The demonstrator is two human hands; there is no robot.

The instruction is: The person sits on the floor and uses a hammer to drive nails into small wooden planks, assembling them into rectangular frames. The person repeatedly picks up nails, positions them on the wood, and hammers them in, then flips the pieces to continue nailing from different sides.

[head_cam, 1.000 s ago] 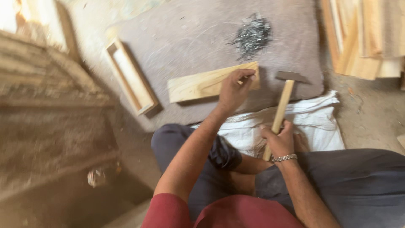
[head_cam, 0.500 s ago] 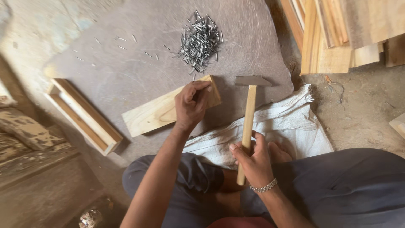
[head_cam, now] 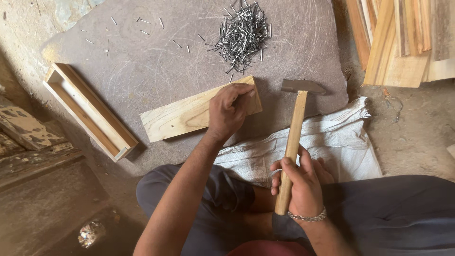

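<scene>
A short pale wooden board (head_cam: 180, 116) lies on a flat grey stone slab (head_cam: 142, 61). My left hand (head_cam: 229, 111) presses down on the board's right end, fingers curled as if pinching a small nail, which I cannot make out. My right hand (head_cam: 301, 182) grips the wooden handle of a hammer (head_cam: 293, 137); its steel head points up and hovers to the right of the board. A heap of steel nails (head_cam: 243, 34) sits on the slab beyond the board.
A narrow open wooden frame box (head_cam: 87, 111) lies at the slab's left edge. Stacked wooden slats (head_cam: 403, 42) fill the top right. A white woven sack (head_cam: 332, 142) covers the ground by my crossed legs. Loose nails are scattered at the upper left.
The view has shifted, so board and nails sit lower and more central. My left hand stays on the board's right end; the hammer remains raised in my right hand, slightly tilted.
</scene>
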